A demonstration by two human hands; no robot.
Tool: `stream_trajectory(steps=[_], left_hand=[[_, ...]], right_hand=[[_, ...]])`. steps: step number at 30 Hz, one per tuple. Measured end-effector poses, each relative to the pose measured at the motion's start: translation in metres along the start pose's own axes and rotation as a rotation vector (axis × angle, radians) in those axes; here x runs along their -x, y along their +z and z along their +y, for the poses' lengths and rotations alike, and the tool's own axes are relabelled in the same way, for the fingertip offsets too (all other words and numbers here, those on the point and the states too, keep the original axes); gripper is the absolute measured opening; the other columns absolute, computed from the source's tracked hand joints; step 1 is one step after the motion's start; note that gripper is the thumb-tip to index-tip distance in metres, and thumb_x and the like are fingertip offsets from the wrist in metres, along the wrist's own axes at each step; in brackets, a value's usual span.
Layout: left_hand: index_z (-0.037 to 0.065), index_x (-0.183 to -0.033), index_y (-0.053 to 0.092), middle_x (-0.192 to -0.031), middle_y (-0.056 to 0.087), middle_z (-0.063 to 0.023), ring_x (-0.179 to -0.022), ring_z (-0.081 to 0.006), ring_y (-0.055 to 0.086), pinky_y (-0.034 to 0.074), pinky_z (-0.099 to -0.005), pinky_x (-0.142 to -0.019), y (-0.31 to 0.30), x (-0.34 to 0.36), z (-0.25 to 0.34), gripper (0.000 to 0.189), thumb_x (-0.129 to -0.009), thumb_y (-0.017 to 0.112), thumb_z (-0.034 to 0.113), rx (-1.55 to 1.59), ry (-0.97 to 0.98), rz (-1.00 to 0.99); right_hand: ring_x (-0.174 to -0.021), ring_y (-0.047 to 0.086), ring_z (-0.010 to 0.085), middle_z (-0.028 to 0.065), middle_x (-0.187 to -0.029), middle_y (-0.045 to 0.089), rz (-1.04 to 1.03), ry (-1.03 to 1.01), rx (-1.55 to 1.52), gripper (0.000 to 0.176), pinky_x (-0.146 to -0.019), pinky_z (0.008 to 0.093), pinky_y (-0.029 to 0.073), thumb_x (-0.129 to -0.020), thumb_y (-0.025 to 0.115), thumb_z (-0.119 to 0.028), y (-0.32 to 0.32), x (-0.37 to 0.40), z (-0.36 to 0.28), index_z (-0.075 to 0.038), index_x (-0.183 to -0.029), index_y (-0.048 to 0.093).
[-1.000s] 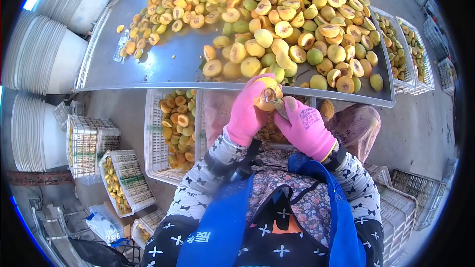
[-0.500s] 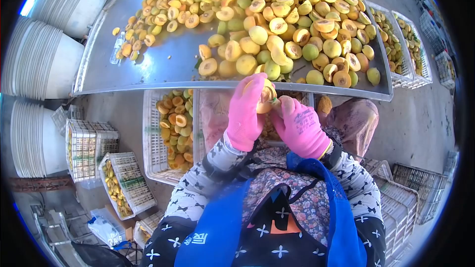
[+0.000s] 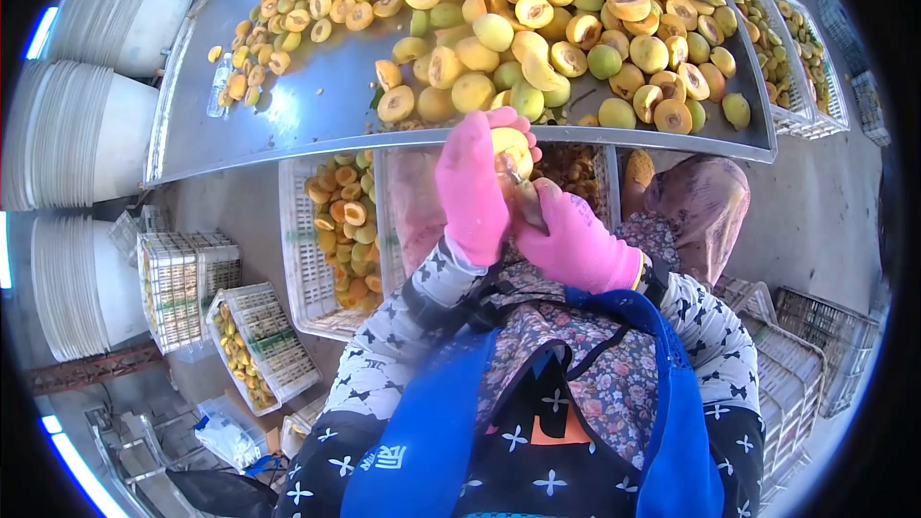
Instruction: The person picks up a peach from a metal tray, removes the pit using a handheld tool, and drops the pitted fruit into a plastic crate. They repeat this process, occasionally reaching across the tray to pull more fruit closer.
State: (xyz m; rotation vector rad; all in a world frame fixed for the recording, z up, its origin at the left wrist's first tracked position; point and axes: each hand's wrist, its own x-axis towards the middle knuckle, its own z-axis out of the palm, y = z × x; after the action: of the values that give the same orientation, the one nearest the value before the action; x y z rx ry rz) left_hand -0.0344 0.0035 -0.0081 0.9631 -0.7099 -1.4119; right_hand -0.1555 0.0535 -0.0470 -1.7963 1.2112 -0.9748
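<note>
In a pink glove, my left hand (image 3: 472, 194) is closed around a yellow peach half (image 3: 510, 142), its cut face turned up towards me. My right hand (image 3: 583, 249), also gloved in pink, grips a small pitting tool (image 3: 516, 182) whose tip is at the middle of the cut face. Most of the tool is hidden by the fingers, so its exact shape cannot be made out. Both hands are just in front of the near edge of a metal table (image 3: 317, 110), where many cut peaches (image 3: 537, 48) are heaped.
Below the table edge, a white crate (image 3: 307, 269) holds peach halves, and another crate (image 3: 606, 194) stands behind my hands. More filled crates (image 3: 259, 350) are at the left and right. Stacked white tubs (image 3: 86, 134) line the left side. A clear bottle (image 3: 221, 86) lies on the table.
My left hand has tilted more upright around the peach half. The right hand has moved slightly down with the tool. The view has shifted a little.
</note>
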Motion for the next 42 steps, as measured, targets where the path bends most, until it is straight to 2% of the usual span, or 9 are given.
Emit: stream_trajectory(steps=[6, 8, 15, 18, 21, 24, 26, 30, 42], left_hand=[[-0.002, -0.111, 0.061, -0.096, 0.068, -0.0152, -0.085, -0.0230, 0.067, 0.057, -0.0348, -0.076, -0.015, -0.010, -0.018, 0.047, -0.105, 0.044, 0.041, -0.215, 0.297, -0.159], [-0.003, -0.107, 0.062, -0.093, 0.068, -0.0138, -0.080, -0.0209, 0.066, 0.056, -0.0320, -0.071, -0.011, -0.007, 0.002, 0.043, -0.104, 0.045, 0.036, -0.056, -0.044, -0.152], [-0.002, -0.099, 0.065, -0.088, 0.069, -0.0139, -0.071, -0.0200, 0.067, 0.057, -0.0310, -0.064, -0.014, -0.008, -0.010, 0.046, -0.104, 0.045, 0.039, -0.367, 0.105, -0.157], [-0.002, -0.099, 0.065, -0.087, 0.069, -0.0139, -0.069, -0.0199, 0.067, 0.056, -0.0300, -0.064, -0.013, -0.011, 0.003, 0.047, -0.103, 0.047, 0.042, -0.146, -0.274, -0.274], [-0.002, -0.099, 0.065, -0.087, 0.069, -0.0140, -0.070, -0.0198, 0.067, 0.056, -0.0295, -0.063, -0.025, -0.020, -0.004, 0.048, -0.103, 0.048, 0.042, -0.114, -0.213, -0.529], [-0.003, -0.099, 0.064, -0.087, 0.069, -0.0143, -0.070, -0.0197, 0.067, 0.057, -0.0305, -0.064, -0.031, -0.021, -0.002, 0.049, -0.103, 0.048, 0.043, -0.108, -0.470, -0.357], [0.002, -0.106, 0.067, -0.089, 0.070, -0.0120, -0.076, -0.0197, 0.068, 0.057, -0.0324, -0.070, -0.058, -0.018, 0.006, 0.030, -0.093, 0.066, 0.029, -0.422, -0.129, -0.384], [0.004, -0.115, 0.067, -0.101, 0.068, -0.0086, -0.085, -0.0177, 0.066, 0.055, -0.0291, -0.075, -0.141, -0.025, 0.081, 0.037, -0.087, 0.074, 0.028, -0.996, 0.084, 0.001], [0.001, -0.136, 0.055, -0.136, 0.056, -0.0203, -0.127, -0.0365, 0.052, 0.043, -0.0422, -0.104, -0.150, -0.167, 0.025, 0.083, -0.072, 0.071, 0.052, -1.636, -0.092, 0.041]], right_hand=[[-0.056, 0.058, 0.0179, 0.0066, -0.070, 0.059, -0.294, 0.558, -0.652, 0.020, -0.050, 0.0322, 0.045, -0.087, 0.064, -0.015, -0.017, -0.013, -0.025, -0.002, -0.095, 0.052], [-0.051, 0.053, 0.0107, 0.0028, -0.069, 0.056, -0.303, 0.591, -0.713, 0.013, -0.043, 0.0264, 0.040, -0.087, 0.062, -0.011, -0.021, -0.014, -0.030, -0.003, -0.091, 0.053], [-0.047, 0.050, 0.0110, 0.0027, -0.062, 0.054, -0.500, 0.676, -0.911, 0.013, -0.043, 0.0253, 0.038, -0.085, 0.062, -0.011, -0.040, -0.014, -0.031, -0.001, -0.088, 0.055], [-0.047, 0.049, 0.0101, 0.0020, -0.062, 0.054, -0.520, 0.664, -0.917, 0.014, -0.044, 0.0248, 0.038, -0.085, 0.064, -0.012, -0.042, -0.011, -0.024, -0.001, -0.090, 0.056], [-0.049, 0.050, 0.0093, 0.0010, -0.064, 0.055, -0.621, 0.690, -0.923, 0.014, -0.045, 0.0239, 0.038, -0.085, 0.065, -0.013, -0.050, -0.006, -0.021, -0.002, -0.092, 0.057], [-0.052, 0.051, 0.0082, -0.0004, -0.066, 0.055, -0.719, 0.708, -0.853, 0.014, -0.046, 0.0228, 0.038, -0.086, 0.065, -0.014, -0.053, -0.005, -0.018, -0.004, -0.093, 0.058], [-0.055, 0.051, 0.0065, -0.0021, -0.067, 0.055, -0.631, 0.725, -0.764, 0.014, -0.048, 0.0221, 0.038, -0.087, 0.064, -0.015, -0.053, -0.005, -0.018, -0.005, -0.093, 0.059], [-0.064, 0.063, 0.0343, 0.0163, -0.071, 0.063, -0.445, 0.135, 0.293, 0.027, -0.060, 0.0451, 0.049, -0.085, 0.068, -0.027, -0.048, 0.025, 0.052, -0.003, -0.093, 0.057], [-0.085, 0.064, 0.0418, 0.0220, -0.083, 0.066, -0.142, 0.343, 0.405, 0.033, -0.073, 0.0488, 0.050, -0.082, 0.070, -0.028, -0.087, -0.009, 0.035, -0.001, -0.099, 0.062]])
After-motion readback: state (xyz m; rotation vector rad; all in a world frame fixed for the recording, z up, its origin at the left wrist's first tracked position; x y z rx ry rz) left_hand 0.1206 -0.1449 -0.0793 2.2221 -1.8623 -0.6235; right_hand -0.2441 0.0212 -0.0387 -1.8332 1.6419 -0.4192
